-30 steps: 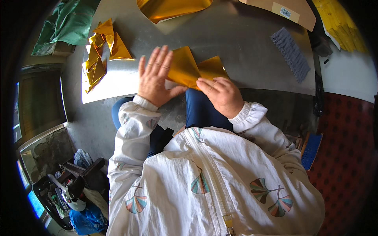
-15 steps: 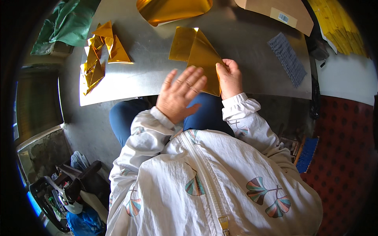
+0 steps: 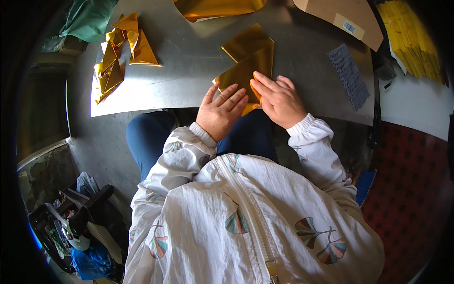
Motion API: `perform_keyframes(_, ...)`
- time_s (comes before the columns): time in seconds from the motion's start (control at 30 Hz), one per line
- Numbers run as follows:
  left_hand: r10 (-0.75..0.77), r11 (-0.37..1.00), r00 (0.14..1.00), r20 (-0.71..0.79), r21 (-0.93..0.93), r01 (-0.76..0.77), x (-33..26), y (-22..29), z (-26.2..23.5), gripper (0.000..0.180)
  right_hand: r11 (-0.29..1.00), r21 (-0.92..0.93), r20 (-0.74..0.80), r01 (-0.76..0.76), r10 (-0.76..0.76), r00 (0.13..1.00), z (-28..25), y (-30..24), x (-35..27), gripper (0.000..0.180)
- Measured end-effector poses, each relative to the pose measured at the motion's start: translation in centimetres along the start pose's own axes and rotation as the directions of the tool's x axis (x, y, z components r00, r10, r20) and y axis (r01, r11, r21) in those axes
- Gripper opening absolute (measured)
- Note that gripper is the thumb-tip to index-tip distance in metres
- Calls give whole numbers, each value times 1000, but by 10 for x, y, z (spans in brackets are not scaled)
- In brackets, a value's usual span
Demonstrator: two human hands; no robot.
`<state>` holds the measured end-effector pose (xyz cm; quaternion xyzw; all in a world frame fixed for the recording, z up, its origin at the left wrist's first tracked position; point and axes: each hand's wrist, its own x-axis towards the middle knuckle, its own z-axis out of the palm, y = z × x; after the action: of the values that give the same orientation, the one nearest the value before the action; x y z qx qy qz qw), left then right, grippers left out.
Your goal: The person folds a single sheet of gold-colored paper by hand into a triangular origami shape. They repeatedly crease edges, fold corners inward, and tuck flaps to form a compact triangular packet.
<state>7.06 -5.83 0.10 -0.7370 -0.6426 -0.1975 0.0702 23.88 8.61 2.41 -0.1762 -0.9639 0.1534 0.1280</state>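
Note:
A sheet of shiny gold foil paper (image 3: 249,64), folded over on itself, lies at the table's near edge. One square flap sticks out at its far side, and its near corner hangs past the edge. My left hand (image 3: 221,111) rests palm down on the sheet's near left part, fingers spread. On the near right part, my right hand (image 3: 280,100) presses with stretched fingers along the paper's side. Neither hand visibly grips the paper. At the left, several folded gold foil pieces (image 3: 111,71) lie in a loose pile.
The grey metal table (image 3: 184,71) has a curved near edge above my knees. Gold foil sheets (image 3: 220,8) lie at the back. At the right are a grey textured cloth (image 3: 349,76), a cardboard box (image 3: 352,19) and yellow folded strips (image 3: 410,42). Green plastic (image 3: 90,21) is back left.
The foil sheet has turned, its flap now pointing up toward the right. My left hand has come down onto it. My right hand has gone from pinching its edge to pressing with outstretched fingers.

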Motion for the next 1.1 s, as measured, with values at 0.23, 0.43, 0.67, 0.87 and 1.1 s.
perform_keyframes(0.23,-79,994,993,-84,-80,72,-3,-6,-7,33,998,58,73,27,-31,997,-2,7,-15,57)
perform_keyframes(0.43,-134,985,987,-86,-123,123,1,-8,-7,32,998,59,65,27,-31,997,0,8,-16,59)
perform_keyframes(0.67,-111,984,991,-74,-145,100,4,-15,-9,26,999,32,24,-18,17,1000,3,6,-15,53)
perform_keyframes(0.87,-147,965,988,-56,-229,130,9,-23,-11,27,990,134,-124,-51,68,990,9,10,-12,29)
perform_keyframes(1.1,-323,878,942,-95,-400,261,19,-28,-8,29,965,240,-199,-107,157,967,10,12,-4,10)
